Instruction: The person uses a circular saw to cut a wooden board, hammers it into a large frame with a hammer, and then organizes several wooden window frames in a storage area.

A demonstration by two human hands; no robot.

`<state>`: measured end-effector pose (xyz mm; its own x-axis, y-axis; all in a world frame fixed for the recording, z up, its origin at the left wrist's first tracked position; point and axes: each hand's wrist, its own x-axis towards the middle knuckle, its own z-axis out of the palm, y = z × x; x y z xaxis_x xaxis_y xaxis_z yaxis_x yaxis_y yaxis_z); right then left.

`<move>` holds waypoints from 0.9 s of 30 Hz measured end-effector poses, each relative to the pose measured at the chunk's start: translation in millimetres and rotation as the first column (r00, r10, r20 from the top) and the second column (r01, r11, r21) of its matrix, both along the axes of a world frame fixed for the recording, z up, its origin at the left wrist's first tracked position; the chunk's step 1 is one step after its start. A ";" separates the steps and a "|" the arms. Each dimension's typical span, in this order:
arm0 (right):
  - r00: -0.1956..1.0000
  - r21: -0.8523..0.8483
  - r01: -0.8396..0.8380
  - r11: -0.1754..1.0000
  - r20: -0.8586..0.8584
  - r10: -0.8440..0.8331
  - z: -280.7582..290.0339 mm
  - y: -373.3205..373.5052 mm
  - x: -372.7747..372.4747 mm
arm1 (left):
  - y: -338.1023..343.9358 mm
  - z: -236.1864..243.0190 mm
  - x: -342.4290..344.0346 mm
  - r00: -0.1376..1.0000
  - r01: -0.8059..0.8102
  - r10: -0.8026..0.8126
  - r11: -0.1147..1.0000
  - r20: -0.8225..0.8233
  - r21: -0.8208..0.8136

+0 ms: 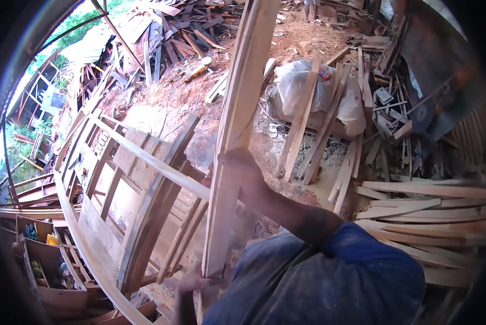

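Two hands: both are on the plank (229,130); the right hand (243,170) is folded around its middle part, and the left hand (199,283) is closed, as it seems, near its lower end, rather blurred.
Plank: it is between the two hands and beyond the right one, just in front of the shirt (319,276).
Work done: the plank is in the grasp of both hands; this much is sure.
Work left: the plank is not yet put down, and I would judge its handling is in the middle; whether its shaping is complete, I cannot tell.
Long axis: it runs from the left hand, past the right hand, and away from the body, leaning a little to the right.
Far end: it points forward and goes out of view; how steeply it rises, I cannot tell.
Rail (151,161): it reaches from the left side toward the plank, close to the right hand; contact is not clear.
Beam (148,233): left of both hands.
Sacks (294,81): ahead of the right hand, with planks leaning near.
Boards (427,189): well to the right of both hands, in a pile.
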<state>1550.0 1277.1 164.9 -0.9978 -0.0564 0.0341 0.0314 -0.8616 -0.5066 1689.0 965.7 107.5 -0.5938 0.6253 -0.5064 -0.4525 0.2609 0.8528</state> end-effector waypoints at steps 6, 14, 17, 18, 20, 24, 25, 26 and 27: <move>0.963 -0.041 -0.169 0.985 0.206 0.174 -11.2 50.4 -106.6 | 84.5 17.9 -65.6 0.970 -0.155 0.049 0.881 -0.240 -0.446; 0.876 -0.023 -0.412 0.911 0.266 0.402 -36.6 95.3 -235.9 | 207.2 56.4 -133.7 0.806 -0.565 0.370 0.714 -0.462 -0.413; 0.824 -0.013 -0.488 0.873 0.323 0.465 -43.3 102.9 -285.4 | 247.0 69.4 -171.4 0.757 -0.653 0.513 0.623 -0.406 -0.430; 0.809 -0.007 -0.516 0.856 0.324 0.490 -46.3 100.3 -303.1 | 253.5 71.2 -184.9 0.765 -0.643 0.529 0.598 -0.368 -0.478; 0.793 0.002 -0.543 0.840 0.328 0.512 -58.9 91.3 -340.5 | 261.4 68.6 -217.8 0.757 -0.642 0.569 0.560 -0.319 -0.525; 0.689 0.010 -0.695 0.719 0.297 0.661 -94.5 44.5 -425.9 | 234.8 22.4 -264.8 0.662 -0.732 0.693 0.519 -0.285 -0.441; 0.671 0.020 -0.711 0.703 0.320 0.669 -95.7 34.6 -449.9 | 227.7 9.8 -282.6 0.663 -0.737 0.677 0.517 -0.318 -0.436; 0.652 0.031 -0.728 0.685 0.342 0.677 -97.3 22.2 -474.5 | 222.7 -1.8 -300.1 0.626 -0.765 0.713 0.484 -0.315 -0.425; 0.628 0.043 -0.751 0.659 0.352 0.694 -99.9 10.1 -500.9 | 216.6 -3.9 -327.5 0.629 -0.764 0.708 0.485 -0.323 -0.426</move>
<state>1049.0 1287.2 65.0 -0.5915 -0.7392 -0.3222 0.7695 -0.3980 -0.4994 1361.5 1182.3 103.6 -0.7776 -0.3775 -0.5029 -0.6075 0.2449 0.7556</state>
